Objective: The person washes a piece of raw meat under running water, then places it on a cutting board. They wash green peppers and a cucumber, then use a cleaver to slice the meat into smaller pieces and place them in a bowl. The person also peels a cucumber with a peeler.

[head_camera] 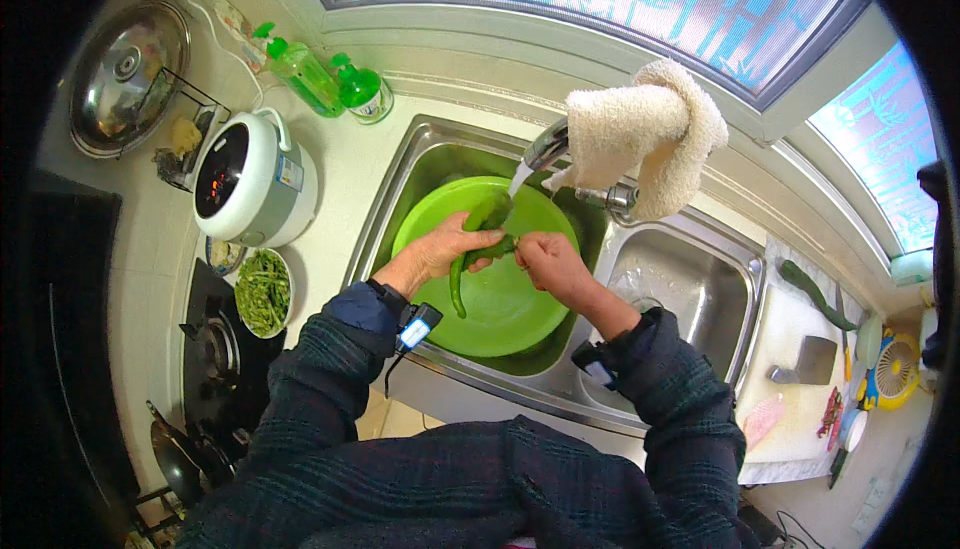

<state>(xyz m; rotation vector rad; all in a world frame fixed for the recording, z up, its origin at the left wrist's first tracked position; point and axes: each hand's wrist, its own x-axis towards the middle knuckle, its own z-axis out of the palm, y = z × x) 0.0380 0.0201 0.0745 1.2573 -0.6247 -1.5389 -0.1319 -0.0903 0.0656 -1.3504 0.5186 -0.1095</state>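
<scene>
My left hand (439,247) grips several long green peppers (457,286) over a green plastic basin (517,328) set in the left sink bowl. My right hand (553,264) is closed at the end of one pepper (496,250), its fingertips pinching around the stem end. Water runs from the metal faucet (547,145) onto the peppers just beyond my left thumb. Part of each pepper is hidden behind my fingers.
A cream towel (637,118) drapes over the faucet. Left stand a rice cooker (259,181), a bowl of cut green vegetables (262,294) and a gas stove (217,346). At right, a cutting board (795,421) bears a cleaver (816,360); a cucumber (814,294) lies behind.
</scene>
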